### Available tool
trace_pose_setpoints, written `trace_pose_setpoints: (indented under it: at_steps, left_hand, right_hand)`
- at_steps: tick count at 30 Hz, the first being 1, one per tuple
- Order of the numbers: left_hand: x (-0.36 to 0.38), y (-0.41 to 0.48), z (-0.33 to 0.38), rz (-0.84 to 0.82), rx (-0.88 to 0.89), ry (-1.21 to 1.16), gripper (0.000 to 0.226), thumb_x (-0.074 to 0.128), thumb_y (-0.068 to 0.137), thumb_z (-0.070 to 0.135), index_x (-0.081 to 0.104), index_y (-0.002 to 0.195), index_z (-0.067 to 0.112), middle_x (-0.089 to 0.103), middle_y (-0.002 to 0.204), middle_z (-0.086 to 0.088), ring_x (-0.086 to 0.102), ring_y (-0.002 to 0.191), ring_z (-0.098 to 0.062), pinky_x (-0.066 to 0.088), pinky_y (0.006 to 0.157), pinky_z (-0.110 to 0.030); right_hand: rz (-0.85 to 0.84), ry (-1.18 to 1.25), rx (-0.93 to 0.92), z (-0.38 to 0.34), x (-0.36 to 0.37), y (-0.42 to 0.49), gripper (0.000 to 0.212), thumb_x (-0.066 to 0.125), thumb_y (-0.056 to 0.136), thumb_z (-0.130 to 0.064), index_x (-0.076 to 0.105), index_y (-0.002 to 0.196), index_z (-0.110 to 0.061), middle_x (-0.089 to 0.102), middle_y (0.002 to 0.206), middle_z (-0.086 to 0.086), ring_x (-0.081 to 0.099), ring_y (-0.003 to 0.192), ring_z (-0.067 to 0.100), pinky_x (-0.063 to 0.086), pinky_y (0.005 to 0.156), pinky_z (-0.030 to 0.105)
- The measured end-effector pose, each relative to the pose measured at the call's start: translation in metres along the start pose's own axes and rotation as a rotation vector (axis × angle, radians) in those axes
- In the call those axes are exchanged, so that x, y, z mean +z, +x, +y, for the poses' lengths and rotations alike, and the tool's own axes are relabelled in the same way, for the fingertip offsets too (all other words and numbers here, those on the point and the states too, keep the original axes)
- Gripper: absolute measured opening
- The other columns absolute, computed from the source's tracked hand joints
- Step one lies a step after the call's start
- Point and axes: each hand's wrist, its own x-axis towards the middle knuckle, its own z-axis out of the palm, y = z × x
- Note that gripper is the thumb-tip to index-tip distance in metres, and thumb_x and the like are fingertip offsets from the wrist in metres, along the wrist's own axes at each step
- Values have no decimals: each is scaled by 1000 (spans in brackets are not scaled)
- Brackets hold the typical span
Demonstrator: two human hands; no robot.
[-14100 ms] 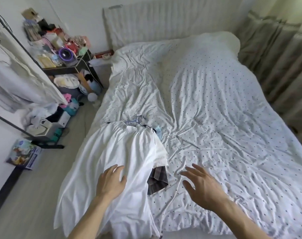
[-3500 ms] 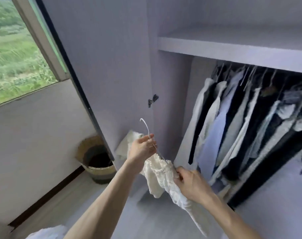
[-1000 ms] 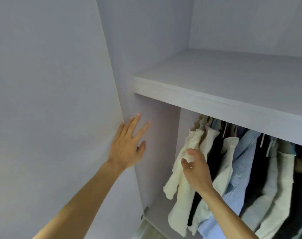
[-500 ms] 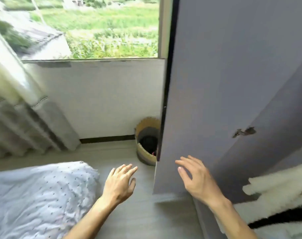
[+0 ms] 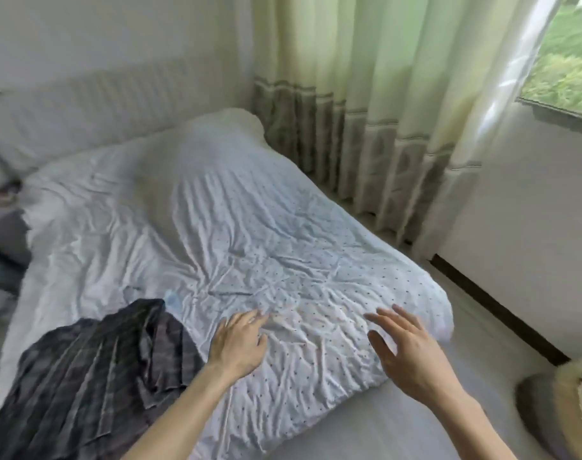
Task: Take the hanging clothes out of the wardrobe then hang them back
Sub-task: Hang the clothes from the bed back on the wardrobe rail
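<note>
A dark grey plaid garment (image 5: pixel 93 376) lies spread on the near left part of the bed (image 5: pixel 256 234), which has a white dotted cover. My left hand (image 5: pixel 239 343) hovers just right of the garment with fingers relaxed and holds nothing. My right hand (image 5: pixel 405 353) is farther right over the bed's near corner, fingers spread and empty. The wardrobe is out of view.
Pale green curtains (image 5: pixel 366 111) hang behind the bed on the right, next to a window (image 5: pixel 568 61). A woven basket (image 5: pixel 571 410) stands on the floor at the lower right. Blurred clutter sits at the far left edge.
My view has swung left from the wardrobe door and window to the bed. Both hands stay empty and now reach over the bed; the plaid garment has come into view.
</note>
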Motion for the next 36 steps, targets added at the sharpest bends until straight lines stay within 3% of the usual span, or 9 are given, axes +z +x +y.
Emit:
trace_pose_setpoints:
  at_steps: [7, 16, 24, 30, 36]
  left_hand:
    - [-19, -70, -123, 143, -421, -79, 47, 48, 98, 41, 47, 145, 34, 44, 151, 10, 36, 142, -14, 31, 115, -38]
    - [-5, -130, -202, 173, -792, -73, 49, 50, 97, 42, 48, 145, 34, 48, 149, 9, 43, 137, -12, 37, 111, -33]
    - [6, -118, -301, 36, -851, -98, 48, 48, 97, 43, 47, 144, 35, 49, 148, 8, 43, 138, -14, 38, 111, -39]
    - [26, -66, -448, -95, -803, -154, 49, 45, 98, 42, 43, 146, 34, 47, 148, 9, 40, 140, -14, 33, 115, -43]
    - [47, 2, -591, -163, -803, -136, 50, 45, 98, 41, 41, 147, 33, 47, 148, 6, 41, 139, -18, 32, 115, -44]
  right_hand:
    - [-168, 0, -378, -110, 65, 93, 34, 58, 97, -41, 64, 129, -34, 60, 138, -8, 41, 141, 21, 38, 111, 37]
    - [-501, -47, -647, -193, 149, 151, 44, 38, 102, -50, 44, 144, -41, 41, 153, -15, 19, 150, 13, 25, 120, 31]
    - [-674, -133, -688, -270, 230, 188, 43, 37, 103, -47, 42, 145, -40, 40, 155, -11, 15, 152, 17, 25, 120, 34]
    - [-799, -223, -612, -344, 331, 223, 42, 34, 103, -45, 44, 144, -37, 39, 154, -12, 18, 151, 17, 21, 121, 33]
    - [-910, -284, -543, -415, 446, 281, 44, 37, 100, -40, 51, 140, -29, 50, 145, -9, 34, 142, 16, 27, 118, 33]
